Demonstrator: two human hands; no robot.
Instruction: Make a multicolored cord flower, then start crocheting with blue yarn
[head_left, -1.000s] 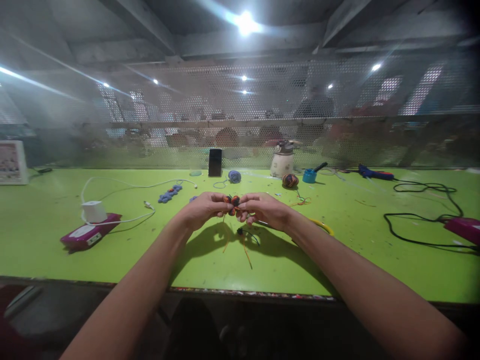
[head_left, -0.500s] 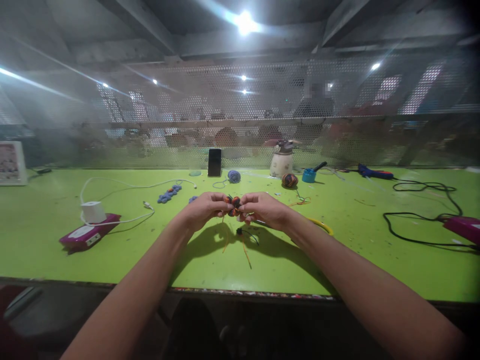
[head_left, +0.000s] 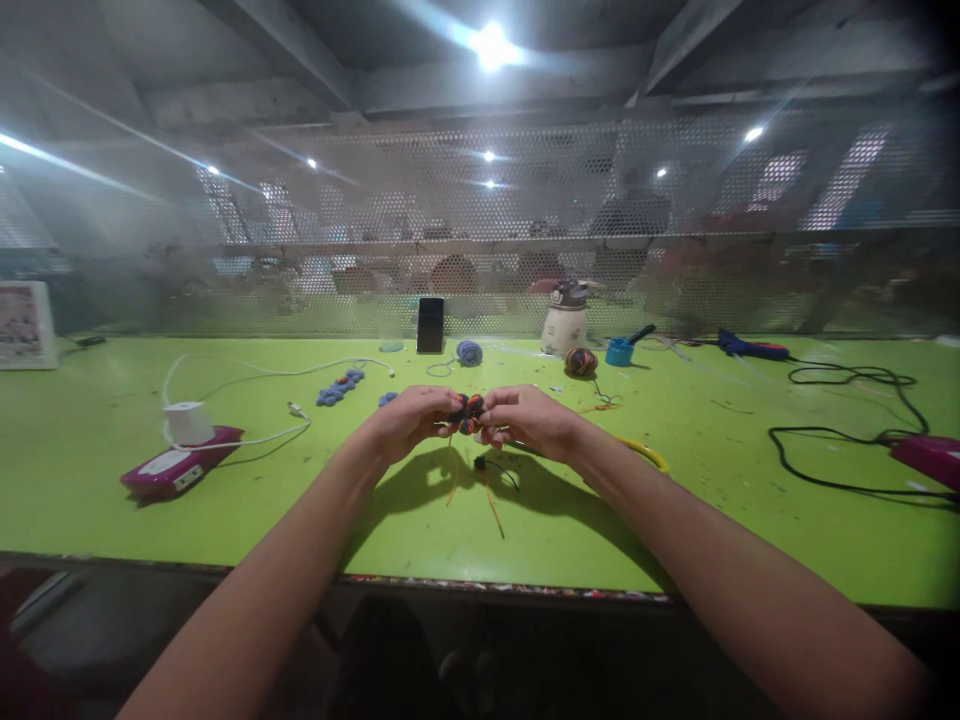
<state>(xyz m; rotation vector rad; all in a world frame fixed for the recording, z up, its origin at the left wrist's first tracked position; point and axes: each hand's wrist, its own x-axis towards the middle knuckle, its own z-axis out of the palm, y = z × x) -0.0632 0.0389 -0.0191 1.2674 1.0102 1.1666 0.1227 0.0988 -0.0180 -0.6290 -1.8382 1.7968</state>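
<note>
Between my two hands, above the green table [head_left: 300,520], is a small crocheted flower [head_left: 470,424] in black and orange yarn. My left hand [head_left: 412,420] pinches its left side, and my right hand [head_left: 529,418] pinches its right side. My fingers cover part of the petals. An orange yarn end [head_left: 453,475] hangs below the flower. Just under it on the table lies a small dark yarn piece [head_left: 480,463] with black and orange tails. Partly covered by my right forearm is a yellow curved thing [head_left: 645,452].
Blue crocheted flowers [head_left: 341,388] lie left of my hands. Behind stand a phone [head_left: 430,326], a blue yarn ball [head_left: 469,353], a multicoloured yarn ball [head_left: 580,362], a bottle [head_left: 565,325] and a blue pot [head_left: 619,351]. A magenta power strip [head_left: 184,465] and a glue gun [head_left: 750,346] trail cables.
The flower has turned slightly between my fingers, showing more black at its left side. Both hands keep nearly the same place and grip.
</note>
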